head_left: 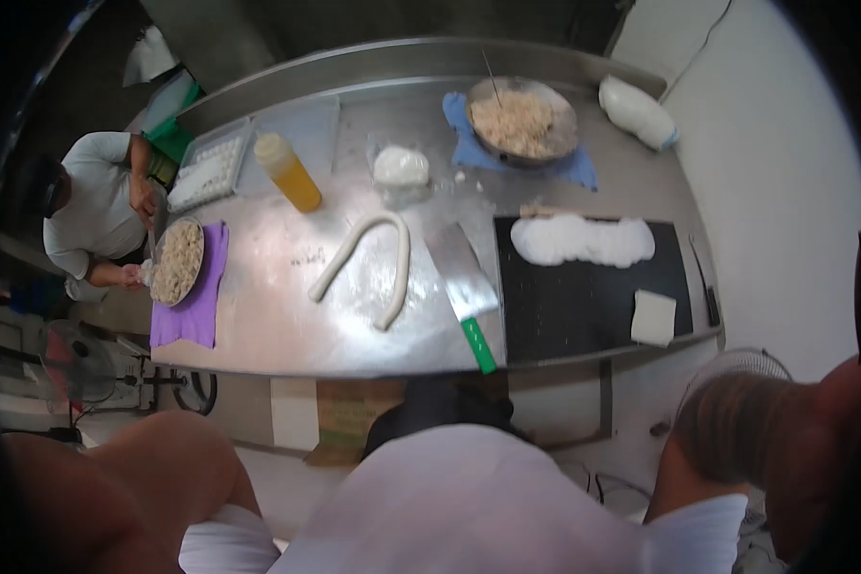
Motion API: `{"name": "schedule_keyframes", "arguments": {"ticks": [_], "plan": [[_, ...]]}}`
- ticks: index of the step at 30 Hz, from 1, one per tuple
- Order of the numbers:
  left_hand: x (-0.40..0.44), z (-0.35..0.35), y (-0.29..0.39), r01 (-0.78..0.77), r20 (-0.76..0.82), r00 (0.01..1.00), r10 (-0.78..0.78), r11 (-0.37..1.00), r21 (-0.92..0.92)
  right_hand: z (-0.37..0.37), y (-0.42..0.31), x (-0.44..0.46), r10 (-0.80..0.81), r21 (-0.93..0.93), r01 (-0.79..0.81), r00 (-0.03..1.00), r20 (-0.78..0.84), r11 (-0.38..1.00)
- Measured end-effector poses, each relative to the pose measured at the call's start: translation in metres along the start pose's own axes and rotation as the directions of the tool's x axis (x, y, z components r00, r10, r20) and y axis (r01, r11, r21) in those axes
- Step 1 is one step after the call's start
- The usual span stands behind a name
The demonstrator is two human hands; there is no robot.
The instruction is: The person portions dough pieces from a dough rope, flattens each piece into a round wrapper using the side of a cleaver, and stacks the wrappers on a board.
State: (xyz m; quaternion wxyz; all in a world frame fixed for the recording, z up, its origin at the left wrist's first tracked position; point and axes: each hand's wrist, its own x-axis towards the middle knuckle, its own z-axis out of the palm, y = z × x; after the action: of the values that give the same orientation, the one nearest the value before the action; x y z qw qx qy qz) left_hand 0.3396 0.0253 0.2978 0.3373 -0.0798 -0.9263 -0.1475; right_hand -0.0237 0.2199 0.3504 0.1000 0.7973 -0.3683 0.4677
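Note:
Neither of my hands is in view; only my bent arms show at the lower left and lower right edges. On the steel table in front of me lies a rope of pale dough (pixel 400 251), curved like an upside-down U. To its right rests a wide-bladed cleaver (pixel 461 273) with a green handle, its handle end toward me. Beside it a black board (pixel 584 306) carries a row of overlapping white rounds (pixel 584 240) and a small white square cloth or scraper (pixel 653 318); I cannot tell which. Behind the rope sits a white dough lump (pixel 402 167) on clear plastic.
A bowl of pale filling (pixel 521 124) stands on a blue cloth at the back. An oil bottle (pixel 289 174) is beside a tray of white pieces (pixel 208 172). On the left, a co-worker (pixel 100 196) handles another filling bowl (pixel 178 263) on a purple cloth. A thin knife (pixel 707 287) lies right.

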Motion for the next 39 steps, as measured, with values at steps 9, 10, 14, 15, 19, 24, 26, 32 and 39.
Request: {"name": "schedule_keyframes", "arguments": {"ticks": [9, 10, 14, 15, 19, 24, 26, 32, 39], "plan": [[-0.008, 0.018, 0.000, -0.022, -0.010, 1.000, 0.023, 0.999, 0.023, 0.007, 0.000, -0.008, -0.031, 0.006, 0.031, 1.000, 0.001, 0.999], [-0.008, 0.017, 0.000, -0.020, -0.011, 1.000, 0.020, 0.999, 0.026, 0.007, -0.001, -0.007, -0.032, 0.010, 0.032, 0.999, -0.005, 0.999], [-0.001, 0.003, 0.009, 0.020, 0.015, 1.000, -0.020, 1.000, -0.006, 0.000, -0.002, 0.003, 0.006, 0.043, -0.005, 1.000, -0.023, 0.999], [-0.001, 0.004, 0.010, 0.020, 0.025, 0.999, -0.020, 1.000, 0.001, -0.001, -0.003, 0.001, 0.006, 0.050, -0.004, 1.000, -0.025, 0.999], [0.004, 0.003, 0.014, 0.013, 0.050, 0.999, -0.013, 1.000, -0.005, -0.003, -0.002, -0.006, 0.019, 0.067, -0.017, 0.999, -0.034, 0.998], [0.007, 0.004, 0.015, 0.012, 0.071, 0.997, -0.012, 1.000, -0.010, -0.006, -0.001, -0.007, 0.040, 0.088, -0.037, 0.998, -0.038, 0.995], [0.007, 0.005, 0.015, 0.016, 0.073, 0.997, -0.015, 1.000, -0.008, -0.005, 0.000, -0.009, 0.038, 0.088, -0.034, 0.998, -0.045, 0.996], [0.000, 0.010, 0.006, -0.001, 0.084, 0.996, 0.002, 1.000, -0.006, 0.000, 0.000, -0.017, 0.042, 0.084, -0.038, 0.998, -0.049, 0.996], [-0.007, 0.008, 0.001, 0.029, 0.072, 0.997, -0.027, 0.999, -0.024, 0.009, 0.008, -0.018, 0.077, 0.108, -0.072, 0.996, -0.042, 0.992]]}}
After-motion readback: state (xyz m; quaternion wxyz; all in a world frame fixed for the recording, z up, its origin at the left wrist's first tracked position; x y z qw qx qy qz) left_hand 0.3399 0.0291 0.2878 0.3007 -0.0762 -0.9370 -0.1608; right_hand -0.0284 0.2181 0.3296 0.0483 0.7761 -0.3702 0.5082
